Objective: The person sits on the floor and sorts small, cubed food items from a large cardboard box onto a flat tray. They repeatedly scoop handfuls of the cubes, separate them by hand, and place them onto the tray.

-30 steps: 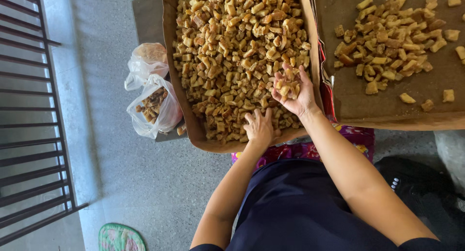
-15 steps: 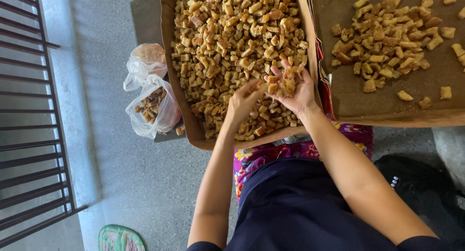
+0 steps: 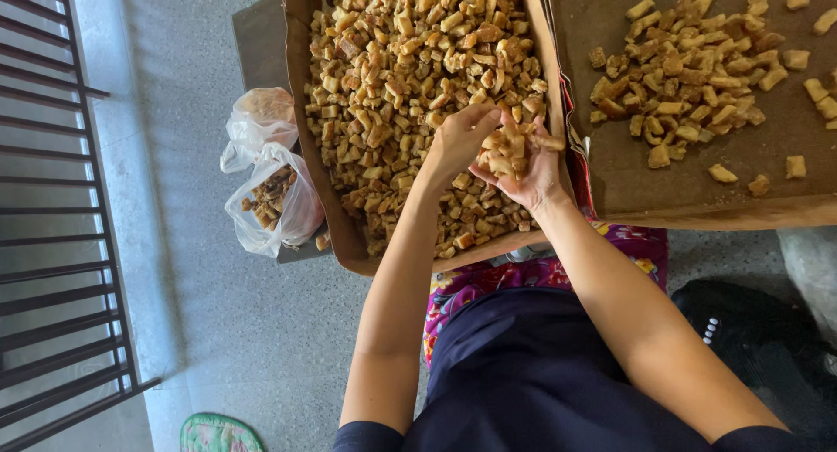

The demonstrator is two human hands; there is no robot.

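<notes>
Head view: both hands over the near right part of a cardboard tray [image 3: 301, 129] packed with golden-brown fried chunks [image 3: 392, 68]. Right hand [image 3: 523, 169] is palm-up, cupped, fingers loosely curled around a small pile of chunks [image 3: 510, 147] resting in the palm. Left hand [image 3: 460, 138] is just beside it, touching, fingers bent and pressed together at the tips, picking at that same pile; can't tell if it actually pinches a piece. Both hands hang just above the chunk layer, close to the tray's right wall.

Second tray [image 3: 610, 169] sits right of the first, edges touching or nearly so. It holds a much thinner scatter of chunks, mostly bunched toward the far middle, with bare cardboard around them.

Left of the full tray, on the grey floor [image 3: 174, 330], two clear plastic bags: nearer bag [image 3: 275, 203] has dark brown pieces inside, farther bag [image 3: 257, 121] has contents I can't make out. Black metal railing [image 3: 52, 243] runs along the left edge. Person wears a dark top over pink floral fabric [image 3: 475, 282]. Small green patterned mat [image 3: 218, 435] at the bottom edge
</notes>
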